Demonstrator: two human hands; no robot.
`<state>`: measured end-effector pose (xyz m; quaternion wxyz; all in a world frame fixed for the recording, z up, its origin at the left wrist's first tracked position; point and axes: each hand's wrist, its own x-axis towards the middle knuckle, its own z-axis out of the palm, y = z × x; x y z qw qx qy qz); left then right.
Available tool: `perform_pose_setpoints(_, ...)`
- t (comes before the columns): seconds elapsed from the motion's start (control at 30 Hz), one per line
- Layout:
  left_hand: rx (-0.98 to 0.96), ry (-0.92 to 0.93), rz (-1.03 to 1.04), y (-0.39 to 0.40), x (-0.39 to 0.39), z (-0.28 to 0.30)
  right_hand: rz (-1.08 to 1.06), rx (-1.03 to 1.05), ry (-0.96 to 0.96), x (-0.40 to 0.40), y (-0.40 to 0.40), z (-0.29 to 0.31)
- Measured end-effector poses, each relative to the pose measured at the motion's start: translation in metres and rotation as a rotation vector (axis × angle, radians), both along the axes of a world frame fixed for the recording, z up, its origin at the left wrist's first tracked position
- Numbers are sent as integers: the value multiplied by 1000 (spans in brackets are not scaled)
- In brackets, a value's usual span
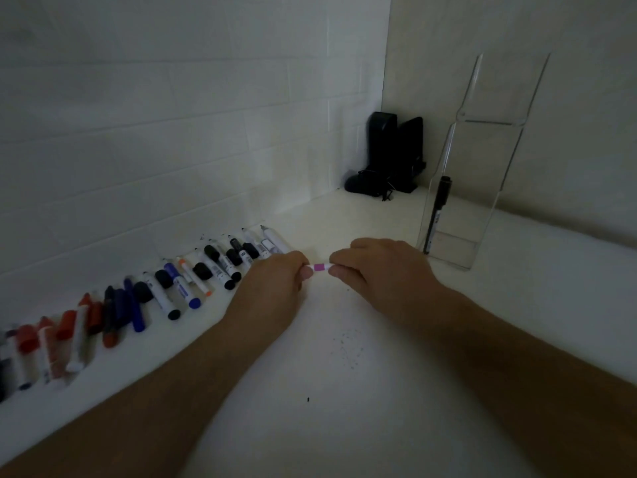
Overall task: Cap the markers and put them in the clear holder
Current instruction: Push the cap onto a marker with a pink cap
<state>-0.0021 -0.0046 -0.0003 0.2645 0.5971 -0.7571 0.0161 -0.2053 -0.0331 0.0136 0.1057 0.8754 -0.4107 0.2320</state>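
Both hands hold one small marker with a pink band above the white counter. My left hand grips its left end and my right hand pinches its right end; only the short pink and white middle shows between the fingers. The clear holder stands upright to the right, just behind my right hand, with one black marker standing inside it. A long row of markers and loose caps, black, blue, orange and red, lies along the wall to the left.
A black device with a cord sits in the corner behind the holder. The white tiled wall runs along the left. Small dark specks dot the counter between my forearms.
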Motion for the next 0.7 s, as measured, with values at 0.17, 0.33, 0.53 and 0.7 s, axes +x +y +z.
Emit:
perform_pose_setpoints(0.17, -25, 10, -21, 3, 4, 0, 61, 100, -33, 3, -1, -8)
perform_pose_setpoints(0.33, -49, 83, -64, 1, 5, 0, 44, 30, -37, 7, 3, -5)
perform_pose_setpoints(0.53, -142, 235, -129, 8, -2, 8, -14, -177, 61, 22, 20, 8)
perform_pose_setpoints(0.7, -78, 414, -182, 18, 2, 8, -48, -63, -258, 11, 26, 49)
